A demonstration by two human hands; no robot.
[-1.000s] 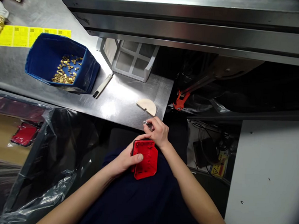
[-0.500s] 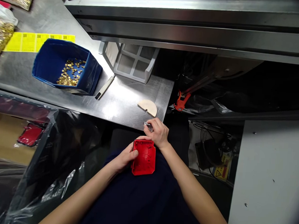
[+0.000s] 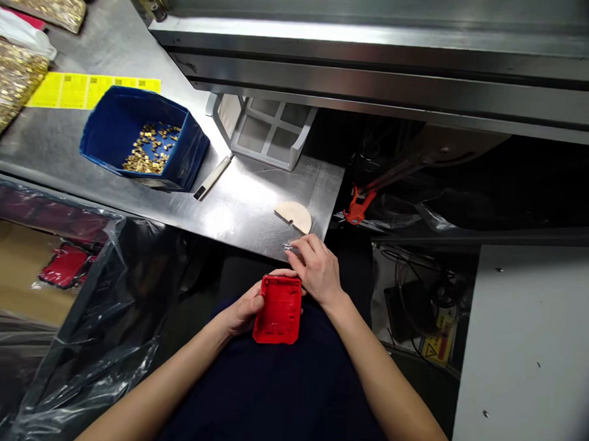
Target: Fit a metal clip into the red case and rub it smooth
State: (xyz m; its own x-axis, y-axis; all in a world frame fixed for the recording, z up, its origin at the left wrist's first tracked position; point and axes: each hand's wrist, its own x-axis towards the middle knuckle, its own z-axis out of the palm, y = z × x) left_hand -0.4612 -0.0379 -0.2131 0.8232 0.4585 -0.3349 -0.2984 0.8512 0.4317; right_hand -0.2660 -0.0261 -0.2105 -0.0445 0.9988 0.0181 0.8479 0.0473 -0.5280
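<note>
In the head view, my left hand [image 3: 245, 310] grips the left edge of a red plastic housing [image 3: 277, 315], its hollow inside facing up. The thumb lies over the rim and the other fingers are mostly hidden behind it. My right hand [image 3: 317, 269] is just beyond the housing's upper right corner, at the table edge. Its thumb and index finger are slightly apart beside small silver metal pieces [image 3: 287, 246], too small to name. A pale half-round disc [image 3: 295, 216] with a small notch lies just beyond these fingers.
On the metal table [image 3: 245, 218], a blue bin [image 3: 99, 128] holds small brass parts [image 3: 147, 153]. Nearby are a light-handled knife-like tool [image 3: 212, 177] and a grey rack [image 3: 266, 150]. Bags of brass parts [image 3: 12, 87] lie far left. An orange clamp [image 3: 358, 205] hangs right of the table.
My right hand has drawn slightly right, and its fingers have parted from the silver pieces at the table edge. The red housing has shifted slightly left and turned a little in my left hand.
</note>
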